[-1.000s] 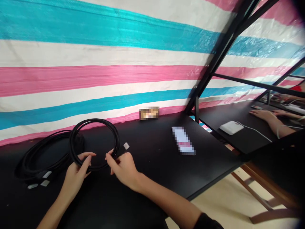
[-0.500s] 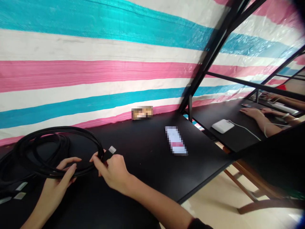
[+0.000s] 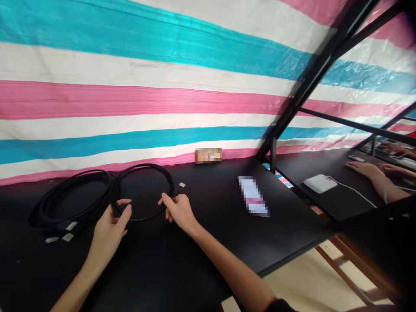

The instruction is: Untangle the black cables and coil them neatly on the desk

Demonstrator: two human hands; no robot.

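A black cable (image 3: 143,166) is wound into a round coil between my two hands. My left hand (image 3: 113,221) is closed on the coil's lower left side, thumb in front. My right hand (image 3: 178,212) pinches its right side between thumb and fingers. A pale metal plug (image 3: 182,184) sticks out just beyond the right hand. To the left a second coil of black cable (image 3: 73,197) rests on the black table (image 3: 156,268). Several pale plug ends (image 3: 67,237) lie at that coil's near side.
Toward the right lies a phone (image 3: 253,196) with a blurred screen. A small blurred box (image 3: 208,155) stands against the striped sheet (image 3: 130,102). Beyond a black metal frame (image 3: 302,95), another person's hand (image 3: 364,169) rests on a table near a white device (image 3: 320,183) with a cord.
The coil in my hands has shifted right, away from the other coil, and now appears smaller and separate from it. Both hands moved right with it, and the view has swung slightly left.
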